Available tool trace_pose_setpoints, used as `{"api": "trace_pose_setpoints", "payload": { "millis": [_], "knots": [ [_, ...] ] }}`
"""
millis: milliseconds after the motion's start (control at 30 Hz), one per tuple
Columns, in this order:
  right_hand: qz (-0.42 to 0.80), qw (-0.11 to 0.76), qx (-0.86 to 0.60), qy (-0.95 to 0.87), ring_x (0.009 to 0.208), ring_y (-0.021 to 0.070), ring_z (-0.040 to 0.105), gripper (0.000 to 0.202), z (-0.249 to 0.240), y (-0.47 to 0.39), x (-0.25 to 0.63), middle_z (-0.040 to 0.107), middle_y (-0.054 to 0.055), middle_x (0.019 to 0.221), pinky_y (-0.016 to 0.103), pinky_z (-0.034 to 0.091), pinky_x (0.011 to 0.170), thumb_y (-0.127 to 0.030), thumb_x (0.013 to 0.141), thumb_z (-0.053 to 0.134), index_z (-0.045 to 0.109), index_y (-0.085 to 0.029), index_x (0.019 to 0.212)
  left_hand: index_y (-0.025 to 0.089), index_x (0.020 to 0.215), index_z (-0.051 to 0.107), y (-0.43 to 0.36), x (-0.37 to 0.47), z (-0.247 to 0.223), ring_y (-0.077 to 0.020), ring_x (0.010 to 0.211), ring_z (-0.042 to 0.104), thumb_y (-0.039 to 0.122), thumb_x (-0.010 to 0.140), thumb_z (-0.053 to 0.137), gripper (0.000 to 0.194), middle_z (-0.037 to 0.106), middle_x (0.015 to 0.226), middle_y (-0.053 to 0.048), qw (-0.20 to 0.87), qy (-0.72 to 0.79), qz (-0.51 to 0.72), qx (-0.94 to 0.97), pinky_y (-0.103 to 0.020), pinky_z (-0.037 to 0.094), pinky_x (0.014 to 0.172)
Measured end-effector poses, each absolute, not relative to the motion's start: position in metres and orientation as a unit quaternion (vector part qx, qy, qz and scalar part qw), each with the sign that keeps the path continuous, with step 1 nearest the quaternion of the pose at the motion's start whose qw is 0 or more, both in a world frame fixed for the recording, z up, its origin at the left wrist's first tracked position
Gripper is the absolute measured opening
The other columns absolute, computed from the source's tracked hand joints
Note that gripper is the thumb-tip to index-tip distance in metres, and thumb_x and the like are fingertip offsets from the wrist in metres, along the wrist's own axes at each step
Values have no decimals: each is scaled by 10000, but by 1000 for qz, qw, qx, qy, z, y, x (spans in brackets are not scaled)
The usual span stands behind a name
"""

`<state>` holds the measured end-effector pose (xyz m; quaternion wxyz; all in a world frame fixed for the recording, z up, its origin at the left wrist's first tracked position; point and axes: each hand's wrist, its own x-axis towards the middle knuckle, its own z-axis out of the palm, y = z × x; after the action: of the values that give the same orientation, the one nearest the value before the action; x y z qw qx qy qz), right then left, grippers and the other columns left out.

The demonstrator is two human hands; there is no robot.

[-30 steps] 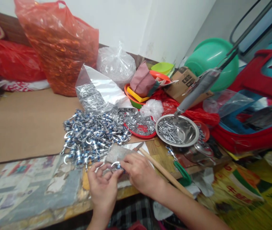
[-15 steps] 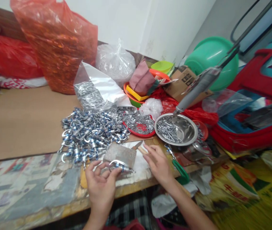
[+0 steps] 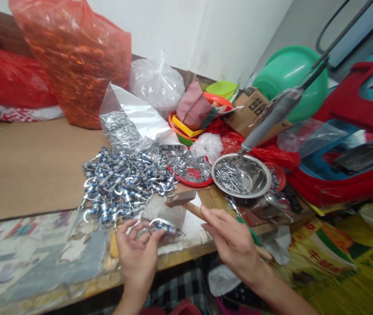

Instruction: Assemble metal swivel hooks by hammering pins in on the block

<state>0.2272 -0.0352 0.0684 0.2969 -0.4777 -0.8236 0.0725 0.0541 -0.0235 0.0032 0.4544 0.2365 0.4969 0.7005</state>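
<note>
My left hand (image 3: 138,251) pinches a small silver hook fitting with blue bands (image 3: 165,226) between thumb and fingers. The fitting lies sideways against the front of a grey metal block (image 3: 155,210). My right hand (image 3: 234,240) is closed round the wooden handle of a hammer (image 3: 182,198). The hammer's head hangs just above and behind the block's right side, apart from the fitting. Left of and behind the block, a large pile of similar hook fittings (image 3: 124,181) covers part of the table.
A steel bowl (image 3: 260,186) of metal pins and a red tray (image 3: 191,183) of small metal parts stand behind the block. A grey rod-like tool (image 3: 268,118) slants over the bowl. Full plastic bags (image 3: 75,74) line the wall. A green-handled tool (image 3: 250,229) lies at the right.
My right hand has raised the hammer and moved slightly right and down, bringing its head over the block. My left hand and the fitting have hardly moved.
</note>
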Motion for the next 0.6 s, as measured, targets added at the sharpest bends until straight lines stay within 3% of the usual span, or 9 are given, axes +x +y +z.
{"api": "trace_pose_setpoints", "payload": {
  "millis": [133, 267, 367, 467, 600],
  "knots": [
    [69, 189, -489, -849, 779, 152, 582, 496, 62, -42, 225, 610, 41, 914, 259, 481, 655, -50, 808, 362, 411, -266, 1252, 254, 923, 387, -23, 54, 2, -113, 525, 631, 82, 503, 717, 561, 559, 720, 56, 450, 497, 703, 237, -246, 538, 518],
    [48, 235, -491, -837, 820, 151, 577, 479, 54, -47, 223, 609, 49, 943, 262, 477, 700, -52, 809, 356, 437, -253, 1237, 253, 941, 392, -23, 55, 3, -114, 521, 631, 97, 504, 721, 569, 565, 710, 59, 450, 499, 702, 237, -248, 538, 516],
    [104, 242, -510, -819, 793, 134, 587, 444, 46, -44, 227, 620, 34, 917, 240, 482, 692, -84, 819, 384, 456, -260, 1220, 242, 966, 421, -24, 55, 3, -114, 539, 635, 97, 501, 727, 575, 578, 699, 51, 445, 503, 700, 243, -231, 538, 532],
    [145, 299, -573, -750, 902, 159, 581, 387, 31, -31, 244, 613, 56, 1019, 279, 475, 775, -168, 808, 462, 493, -223, 1190, 207, 962, 500, -24, 55, 2, -127, 637, 652, 134, 520, 727, 503, 621, 751, 5, 451, 516, 682, 253, -214, 538, 600],
    [179, 232, -651, -701, 972, 217, 569, 389, 14, -11, 271, 605, 102, 1079, 366, 441, 842, -228, 767, 521, 533, -158, 1150, 180, 864, 606, -23, 51, -1, -159, 644, 661, 217, 548, 710, 335, 680, 751, -30, 463, 557, 632, 275, -251, 551, 629]
  ]
}}
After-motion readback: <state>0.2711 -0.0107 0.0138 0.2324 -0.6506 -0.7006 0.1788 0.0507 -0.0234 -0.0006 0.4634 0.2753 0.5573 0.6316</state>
